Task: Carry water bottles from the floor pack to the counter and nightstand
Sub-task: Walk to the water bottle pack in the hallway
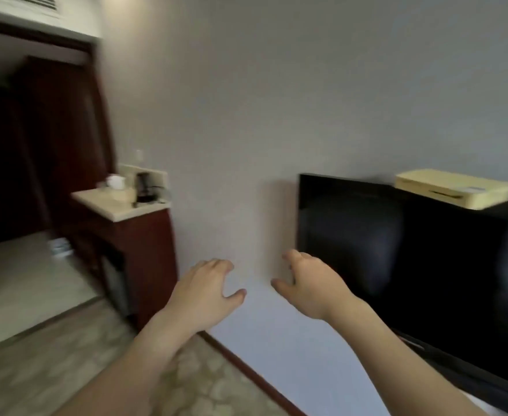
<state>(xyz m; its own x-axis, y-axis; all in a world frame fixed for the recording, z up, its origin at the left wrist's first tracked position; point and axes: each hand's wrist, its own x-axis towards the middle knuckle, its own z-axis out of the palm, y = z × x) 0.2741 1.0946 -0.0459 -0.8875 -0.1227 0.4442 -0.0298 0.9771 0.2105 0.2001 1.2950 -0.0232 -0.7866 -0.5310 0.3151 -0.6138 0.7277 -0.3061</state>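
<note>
Both my hands are raised in front of a plain grey wall and hold nothing. My left hand (209,291) has its fingers spread. My right hand (309,285) is also open, a short gap to its right. The pack of water bottles (60,247) shows as a blurred pale bundle on the tiled floor at the far left, beside the cabinet. The counter (117,207) is a cream stone top on a red-brown cabinet, well ahead and left of my hands. No nightstand is in view.
A black kettle (143,187) and white cups (115,181) stand on the counter. A black television (397,253) fills the right side with a yellow box (452,189) on top. A dark wooden doorway (51,115) opens at left. Patterned carpet (66,364) lies underfoot.
</note>
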